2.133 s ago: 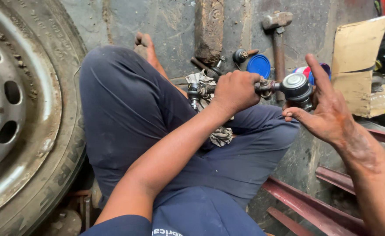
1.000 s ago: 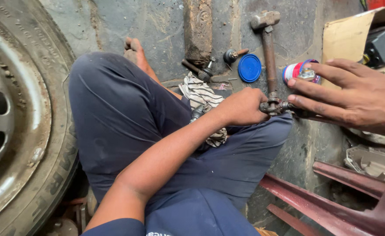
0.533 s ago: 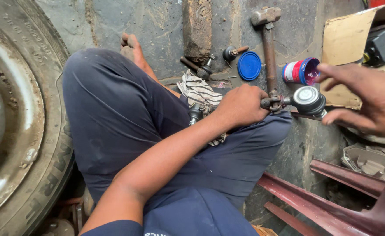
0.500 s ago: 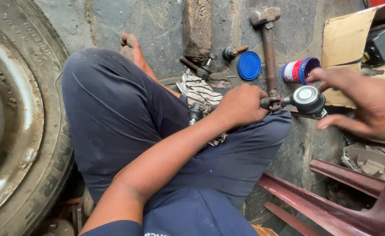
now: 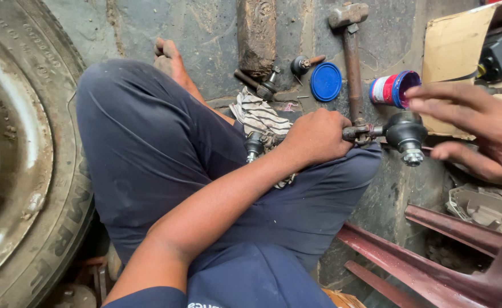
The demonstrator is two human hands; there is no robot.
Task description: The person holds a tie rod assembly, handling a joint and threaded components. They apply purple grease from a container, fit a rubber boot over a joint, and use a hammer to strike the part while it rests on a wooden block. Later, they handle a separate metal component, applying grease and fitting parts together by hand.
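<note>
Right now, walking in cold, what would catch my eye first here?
Centre frame, the left hand grips a greasy steering rod whose ball joint juts to the right, with the right hand spread open beside that joint, not clearly touching it. A big tyre fills the left edge. On the floor above lie a hammer, a blue lid and an open grease tin.

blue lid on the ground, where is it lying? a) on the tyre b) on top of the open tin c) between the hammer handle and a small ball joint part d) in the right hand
c: the blue lid lies flat on the ground, with the hammer handle to one side and a small ball joint part to the other; the open tin lies apart on its side.
</note>
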